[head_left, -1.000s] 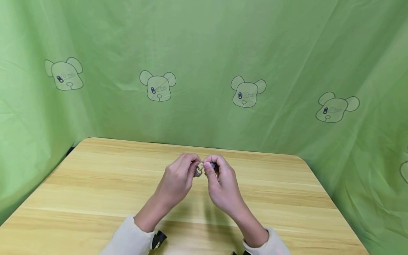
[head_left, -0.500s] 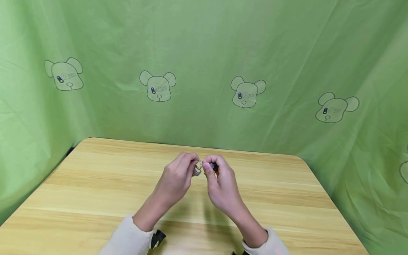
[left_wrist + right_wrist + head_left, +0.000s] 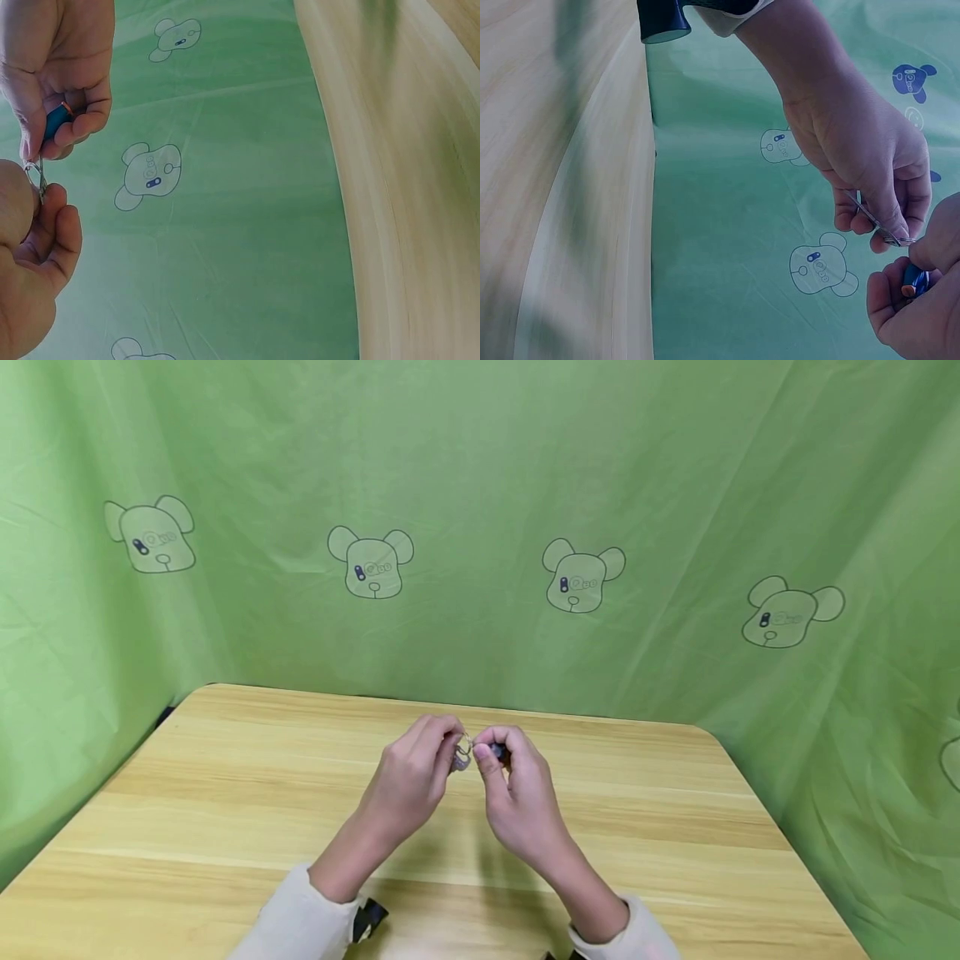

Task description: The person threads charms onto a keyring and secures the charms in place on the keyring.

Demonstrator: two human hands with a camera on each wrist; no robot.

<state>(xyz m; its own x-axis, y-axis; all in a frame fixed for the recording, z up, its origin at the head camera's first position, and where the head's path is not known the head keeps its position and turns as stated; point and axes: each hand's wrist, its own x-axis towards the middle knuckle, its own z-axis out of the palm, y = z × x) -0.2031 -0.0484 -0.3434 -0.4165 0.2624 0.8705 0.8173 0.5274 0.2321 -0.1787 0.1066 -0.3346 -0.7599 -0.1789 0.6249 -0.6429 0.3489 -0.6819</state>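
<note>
Above the table, my left hand (image 3: 408,772) pinches a silver key ring (image 3: 465,744) between thumb and fingertips. A small grey metal piece (image 3: 461,761) hangs at the ring beside the left thumb. In the right wrist view a thin silver strip (image 3: 874,216) runs from the ring under the left fingers. My right hand (image 3: 525,793) grips a short blue piece with an orange end (image 3: 57,120), mostly hidden by its curled fingers. The right thumb and fingertip meet right at the ring's edge, so both hands almost touch there.
A light wood-grain table (image 3: 247,827) with rounded far corners lies under the hands. Behind and to both sides hangs a green curtain (image 3: 465,452) printed with bear heads. Pale sleeves (image 3: 296,914) cover the forearms, with dark wrist-worn gear (image 3: 369,918) by the left cuff.
The left hand has shifted slightly left and up, showing more of the ring between the hands. The right hand has drifted slightly left, keeping its grip on the blue piece.
</note>
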